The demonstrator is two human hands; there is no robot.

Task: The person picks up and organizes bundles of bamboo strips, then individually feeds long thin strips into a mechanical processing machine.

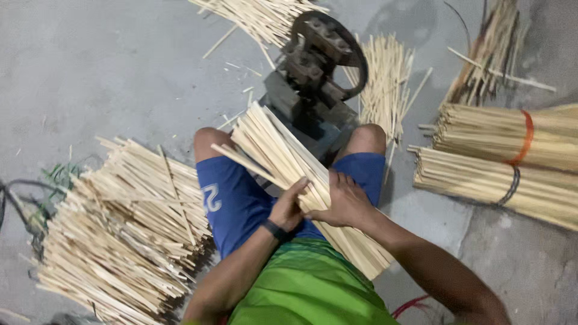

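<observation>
Concrete floor (pixel 108 66); hands (pixel 319 201) clasping sticks (pixel 277 153)

Dim, flat indoor light, soft shadows beneath the stick piles, slight overall blur, smeared detail toward the edges

No packages, labels, signs or screens show anywhere in view
</observation>
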